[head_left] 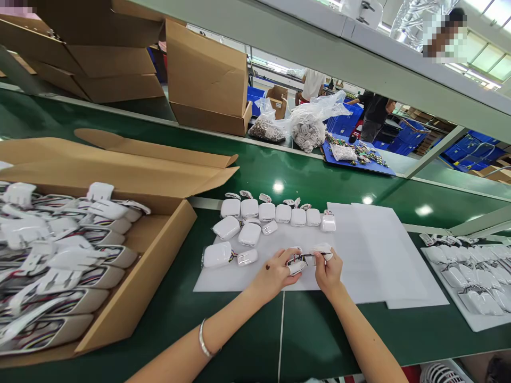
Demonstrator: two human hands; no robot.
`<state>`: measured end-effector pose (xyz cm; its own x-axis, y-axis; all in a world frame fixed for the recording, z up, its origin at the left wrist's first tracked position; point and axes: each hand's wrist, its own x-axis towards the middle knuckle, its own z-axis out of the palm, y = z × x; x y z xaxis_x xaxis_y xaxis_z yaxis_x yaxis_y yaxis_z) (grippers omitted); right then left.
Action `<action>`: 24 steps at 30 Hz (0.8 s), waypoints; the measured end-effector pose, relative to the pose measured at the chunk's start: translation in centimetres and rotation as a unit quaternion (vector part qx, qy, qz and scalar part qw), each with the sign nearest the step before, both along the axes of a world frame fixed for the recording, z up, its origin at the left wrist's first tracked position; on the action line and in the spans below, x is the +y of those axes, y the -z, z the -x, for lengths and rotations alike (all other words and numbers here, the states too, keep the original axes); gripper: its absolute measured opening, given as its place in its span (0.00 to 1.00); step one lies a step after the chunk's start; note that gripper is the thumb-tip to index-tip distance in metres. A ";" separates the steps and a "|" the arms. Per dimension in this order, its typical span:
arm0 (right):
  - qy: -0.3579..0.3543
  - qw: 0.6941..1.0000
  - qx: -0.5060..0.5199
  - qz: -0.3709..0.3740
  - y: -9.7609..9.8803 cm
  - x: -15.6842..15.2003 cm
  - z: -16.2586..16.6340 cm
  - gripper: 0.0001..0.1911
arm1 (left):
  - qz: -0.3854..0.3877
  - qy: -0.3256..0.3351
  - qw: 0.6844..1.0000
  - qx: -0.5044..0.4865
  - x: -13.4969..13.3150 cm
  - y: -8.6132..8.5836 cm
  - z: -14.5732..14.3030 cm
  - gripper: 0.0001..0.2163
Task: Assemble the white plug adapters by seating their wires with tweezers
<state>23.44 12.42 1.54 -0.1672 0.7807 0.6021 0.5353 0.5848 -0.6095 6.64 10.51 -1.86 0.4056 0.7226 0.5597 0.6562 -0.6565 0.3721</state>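
My left hand (275, 274) is closed around a small white plastic housing (296, 267) with coloured wires showing at its open side. Close beside it, my right hand (329, 271) pinches another white plastic piece (322, 248). A thin dark strip (307, 255) runs between the two hands; whether it is a cable or a tool I cannot tell. Both hands are over a white foam sheet (279, 239). Rounded white housings (249, 234) lie on that sheet to the left and behind, several in a row, some with small wired white parts (247, 257) beside them.
An open cardboard box (159, 266) on the left holds many white wired parts (59, 255). More housings (475, 271) sit on a white sheet at the right. Behind are bags of small parts (308, 127), a blue tray (359, 157) and cardboard boxes (207, 74). People stand in the background.
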 end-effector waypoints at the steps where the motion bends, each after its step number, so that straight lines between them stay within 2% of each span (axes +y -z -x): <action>1: 0.002 1.000 0.005 -0.014 0.0 -0.1 0.0 0.16 | -0.002 0.000 1.000 0.001 0.0 0.0 0.0 0.01; 4: 0.004 0.998 -0.006 -0.055 -0.1 -0.2 0.0 0.14 | 0.000 0.001 1.000 0.000 0.0 0.0 0.1 0.01; 9: -0.031 0.987 -0.025 -0.158 -0.3 -0.1 0.5 0.10 | 0.004 -0.002 1.000 -0.008 0.1 0.2 0.0 0.02; 15: -0.029 0.977 -0.028 -0.209 0.9 0.1 0.7 0.08 | -0.009 -0.020 1.000 0.011 -0.1 0.1 -0.2 0.03; 20: 0.039 0.978 -0.023 -0.204 1.6 0.0 1.2 0.09 | -0.005 -0.015 1.000 0.012 -0.2 0.0 -0.3 0.05; 24: 0.091 0.980 -0.029 -0.172 0.7 0.0 1.6 0.10 | -0.024 -0.022 0.999 0.025 -0.4 -0.1 -0.4 0.06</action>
<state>21.81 12.44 0.82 -0.0854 0.5525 0.8291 0.6784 0.6418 -0.3577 7.06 10.15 -1.77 0.4016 0.7139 0.5737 0.7020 -0.6422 0.3078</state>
